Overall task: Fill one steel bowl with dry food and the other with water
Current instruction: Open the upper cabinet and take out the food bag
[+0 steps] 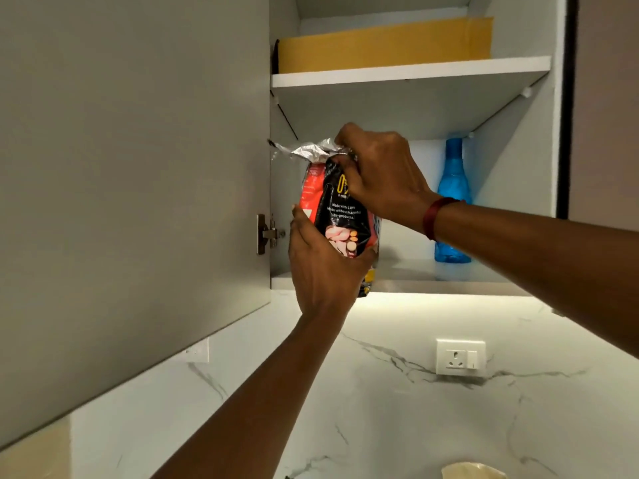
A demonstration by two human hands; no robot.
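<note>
Neither steel bowl nor any water source appears in this upward view. The lower end of the food bag (340, 216) is covered by the left hand (320, 267), and its front label is only partly readable; the brand mark near the top is squeezed out of shape under the right hand (378, 174). At the bottom edge of the view, well below both hands, a pale crumpled thing (473, 471) is cut off and cannot be identified.

Behind the hands stands an open wall cupboard (518, 167) with white shelves. Just beyond the right wrist, which wears a red band (436, 216), a blue plastic bottle (453, 188) stands upright on the lower shelf; the forearm crosses in front of its middle. Above both hands, on the upper shelf, lies a flat yellow-brown package (383, 46). To the left of the left hand, the open cupboard door (121, 167) fills that side of the view, with its metal hinge (268, 234) just beside the left thumb. Below the hands is a white marbled wall with a socket plate (460, 357).

The bag is held upright in front of the lower shelf edge, long axis vertical, its crumpled silver top pointing up and slightly left. The left hand wraps around the bag's lower part, fingers closed on it. The right hand pinches the folded top, gripping it firmly
</note>
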